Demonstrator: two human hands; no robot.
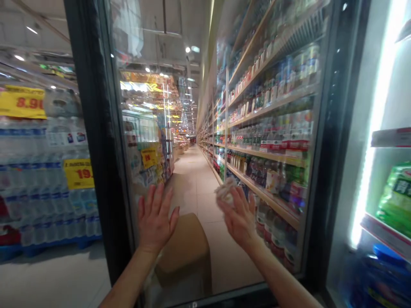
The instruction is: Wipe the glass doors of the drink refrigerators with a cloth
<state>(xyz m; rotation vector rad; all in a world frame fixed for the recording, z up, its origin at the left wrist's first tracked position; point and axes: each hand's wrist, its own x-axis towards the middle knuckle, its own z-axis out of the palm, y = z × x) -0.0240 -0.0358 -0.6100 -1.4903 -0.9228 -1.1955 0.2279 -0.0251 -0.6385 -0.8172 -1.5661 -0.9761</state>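
A glass door [192, 188] in a dark frame [99, 128] stands in front of me, and the store aisle shows through it. My left hand [156, 222] lies against the glass near the left side of the frame, fingers spread, holding nothing. To the right, my right hand [240, 218] presses a crumpled whitish cloth [226, 192] to the glass. The cloth and fingertips are slightly blurred, and the palm hides part of the cloth.
Stacked bottled water packs [48, 184] with yellow price signs [78, 173] stand at left. Behind the glass are a brown box-like stool [184, 248] and shelves of bottles [269, 141]. At right, a lit cooler holds a green package [396, 199] and a blue container [382, 273].
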